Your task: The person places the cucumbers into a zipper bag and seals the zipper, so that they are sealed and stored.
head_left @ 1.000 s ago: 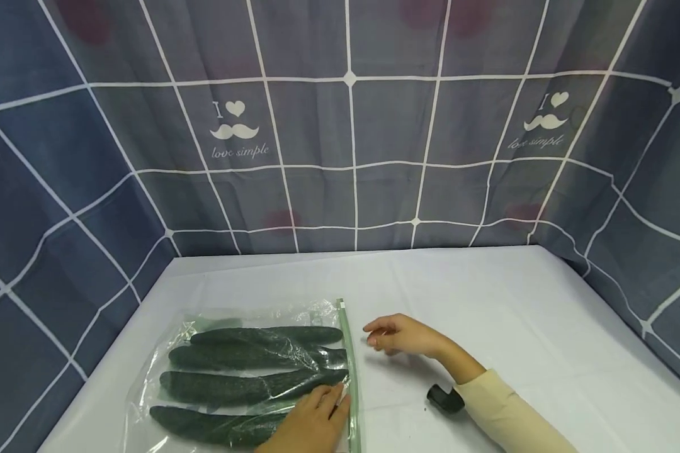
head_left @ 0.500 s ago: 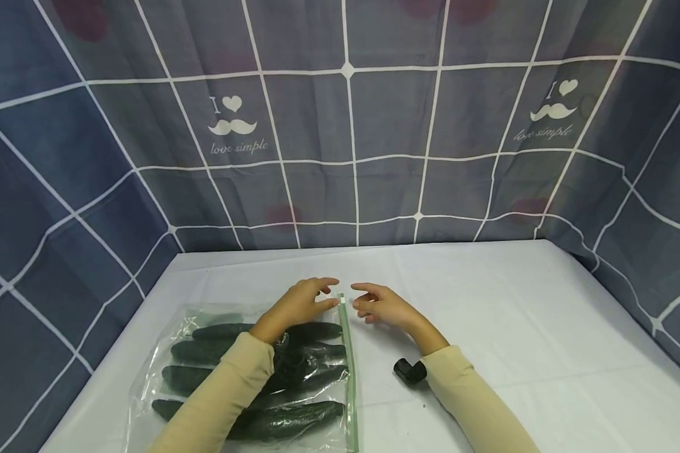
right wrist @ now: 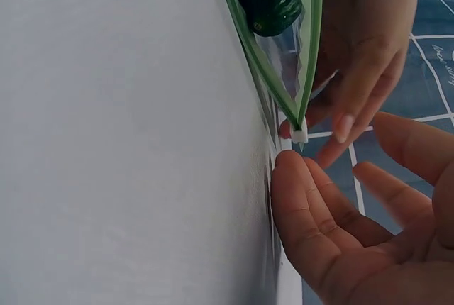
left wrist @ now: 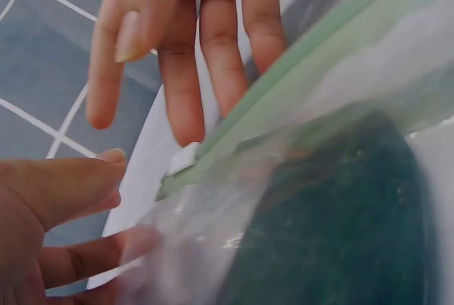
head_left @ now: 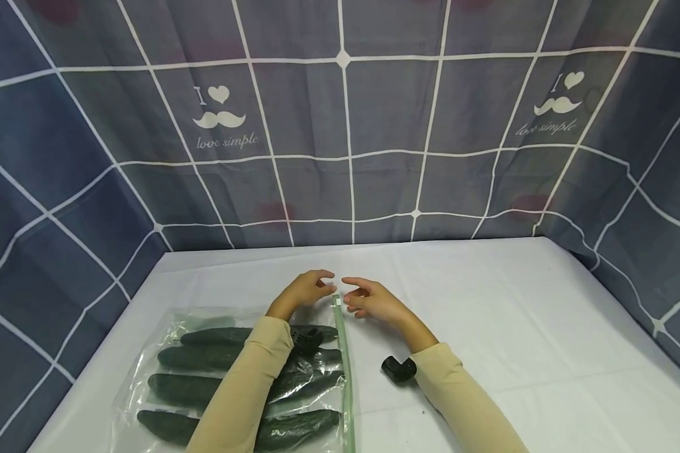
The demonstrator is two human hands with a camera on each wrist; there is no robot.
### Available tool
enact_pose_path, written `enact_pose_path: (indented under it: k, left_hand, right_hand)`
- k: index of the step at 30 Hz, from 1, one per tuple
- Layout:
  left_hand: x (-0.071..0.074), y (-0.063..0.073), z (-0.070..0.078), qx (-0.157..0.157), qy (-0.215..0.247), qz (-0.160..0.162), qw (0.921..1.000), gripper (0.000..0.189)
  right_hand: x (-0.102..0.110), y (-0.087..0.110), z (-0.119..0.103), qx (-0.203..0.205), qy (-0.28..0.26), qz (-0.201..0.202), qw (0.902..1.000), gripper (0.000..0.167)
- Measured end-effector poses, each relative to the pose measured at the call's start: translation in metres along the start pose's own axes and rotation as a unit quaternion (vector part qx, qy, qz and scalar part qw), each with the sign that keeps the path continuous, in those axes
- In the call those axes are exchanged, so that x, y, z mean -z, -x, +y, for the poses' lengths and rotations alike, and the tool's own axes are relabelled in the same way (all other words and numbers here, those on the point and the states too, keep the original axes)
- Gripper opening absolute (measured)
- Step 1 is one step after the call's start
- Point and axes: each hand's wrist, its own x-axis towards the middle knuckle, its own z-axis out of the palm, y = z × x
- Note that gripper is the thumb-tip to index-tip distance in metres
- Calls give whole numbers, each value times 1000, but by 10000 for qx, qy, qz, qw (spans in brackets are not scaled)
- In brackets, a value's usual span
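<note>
A clear zip bag lies on the table with several dark green cucumbers inside. Its green zip strip runs along the right side. In the right wrist view the two green strips part in a V and meet at a white slider. My left hand is over the bag's far right corner, some fingers behind the clear film, the thumb apart. Just right of that corner, my right hand has its fingers near the slider and holds nothing.
The bag lies on a white-covered table. Grey-blue checked curtains stand behind it and along both sides. Black devices are on the right wrist and left wrist.
My left hand has moved from the near part of the zip strip to the far corner. My right hand has moved left and away from me, closer to it.
</note>
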Motion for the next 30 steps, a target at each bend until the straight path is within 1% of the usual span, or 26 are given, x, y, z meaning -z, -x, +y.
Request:
enact_pose_path:
  k: [2, 6, 9, 13, 17, 20, 25, 30]
  left_hand:
    - [-2, -1, -3, 23, 20, -38, 10000, 40]
    - [-5, -2, -8, 32, 163, 40, 9999, 37]
    - [-7, -4, -9, -165, 253, -8, 9995, 36]
    - [-10, -7, -12, -383, 329, -175, 9986, 35]
    - [-11, -9, -16, -451, 432, -264, 9977, 33]
    - [-12, -10, -17, -502, 574, -344, 9965, 31]
    - [-10, -11, -16, -577, 878, -269, 9941, 25]
    - [-10, -10, -17, -691, 1016, -178, 9923, 20]
  right_hand:
    - [-2, -1, 0, -87, -61, -15, 9999, 52]
    - [-4, -2, -1, -108, -33, -30, 9999, 51]
    - [-4, -1, -3, -99, -36, -3, 9999, 50]
    - [-2, -1, -2, -157, -125, -50, 9998, 54]
    - [-2, -2, 0, -202, -160, -85, 9996, 57]
    - [-2, -3, 0, -246, -151, -59, 9996, 57]
    - [-3, -5, -1, -221, -190, -13, 9996, 55]
    - [-5, -6, 1, -306, -197, -46, 9993, 56]
